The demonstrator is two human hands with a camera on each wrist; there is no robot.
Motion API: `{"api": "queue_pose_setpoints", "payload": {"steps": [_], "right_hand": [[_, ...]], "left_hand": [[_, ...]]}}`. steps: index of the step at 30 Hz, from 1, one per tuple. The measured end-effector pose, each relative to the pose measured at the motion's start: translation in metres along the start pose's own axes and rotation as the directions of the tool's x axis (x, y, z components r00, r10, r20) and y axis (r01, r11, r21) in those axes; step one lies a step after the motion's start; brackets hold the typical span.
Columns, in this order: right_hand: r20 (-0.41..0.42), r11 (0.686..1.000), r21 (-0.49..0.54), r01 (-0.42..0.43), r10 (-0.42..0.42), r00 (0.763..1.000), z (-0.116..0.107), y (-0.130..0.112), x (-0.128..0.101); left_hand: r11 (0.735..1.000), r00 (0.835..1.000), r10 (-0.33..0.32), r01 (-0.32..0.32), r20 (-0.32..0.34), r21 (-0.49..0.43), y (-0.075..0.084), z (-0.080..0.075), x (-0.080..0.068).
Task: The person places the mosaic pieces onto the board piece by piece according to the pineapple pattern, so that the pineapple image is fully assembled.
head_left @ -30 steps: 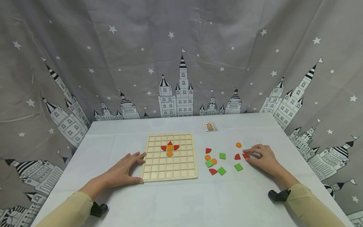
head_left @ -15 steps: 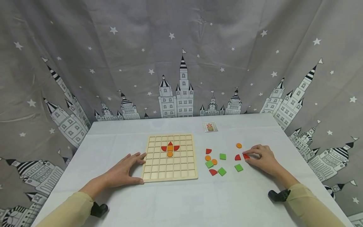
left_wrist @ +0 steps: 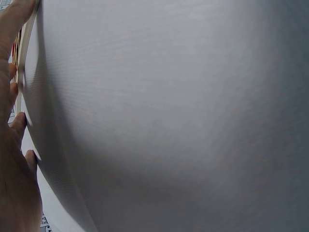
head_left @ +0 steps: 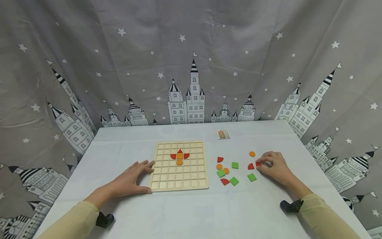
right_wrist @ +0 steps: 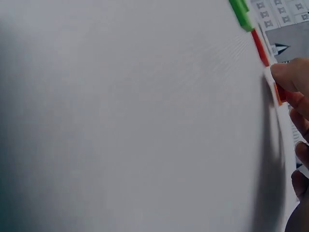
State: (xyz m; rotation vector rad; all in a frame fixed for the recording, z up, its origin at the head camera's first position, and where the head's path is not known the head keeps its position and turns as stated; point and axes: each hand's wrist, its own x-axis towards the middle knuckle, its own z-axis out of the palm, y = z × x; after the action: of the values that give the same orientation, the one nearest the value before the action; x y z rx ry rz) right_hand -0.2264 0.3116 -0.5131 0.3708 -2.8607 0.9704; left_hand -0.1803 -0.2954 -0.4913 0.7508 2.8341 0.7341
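Our right hand (head_left: 276, 166) pinches a red piece (head_left: 258, 164) on the worktop (head_left: 191, 212); our left hand (head_left: 131, 181) rests flat, fingers straight, against the wooden grid board (head_left: 179, 177).

Surface (head_left: 185, 212): covered in a plain white cloth. Wooden grid board (head_left: 179, 166) lies flat, left of centre. Small picture card (head_left: 222, 134) lies near the far edge. Loose flat pieces lie to the right of the board: three green squares (head_left: 235, 165), three orange discs (head_left: 252, 154) and red quarter-round pieces (head_left: 220, 159), scattered close together, mostly apart from one another. Both hands rest on the surface.
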Motion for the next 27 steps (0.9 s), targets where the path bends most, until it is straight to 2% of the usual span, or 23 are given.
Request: {"api": "queue_pose_setpoints", "payload": {"steps": [6, 10, 19, 27], "right_hand": [[-0.017, 0.999, 0.032, 0.027, -0.027, 0.999, -0.003, -0.026, 0.015], [-0.006, 0.996, 0.073, 0.042, -0.042, 0.999, 0.005, -0.050, 0.030], [0.051, 0.982, 0.116, 0.147, -0.154, 0.987, 0.047, -0.117, 0.064], [0.097, 0.956, 0.112, 0.273, -0.283, 0.954, 0.087, -0.167, 0.080]], "left_hand": [[1.000, 1.000, -0.002, 0.002, 0.000, 0.006, -0.001, 0.000, 0.000], [1.000, 1.000, 0.002, -0.002, -0.003, 0.012, -0.002, 0.000, 0.000], [1.000, 1.000, 0.019, -0.019, -0.008, 0.016, -0.003, 0.000, 0.000], [1.000, 1.000, 0.010, -0.010, -0.011, 0.014, -0.004, 0.002, 0.000]]}}
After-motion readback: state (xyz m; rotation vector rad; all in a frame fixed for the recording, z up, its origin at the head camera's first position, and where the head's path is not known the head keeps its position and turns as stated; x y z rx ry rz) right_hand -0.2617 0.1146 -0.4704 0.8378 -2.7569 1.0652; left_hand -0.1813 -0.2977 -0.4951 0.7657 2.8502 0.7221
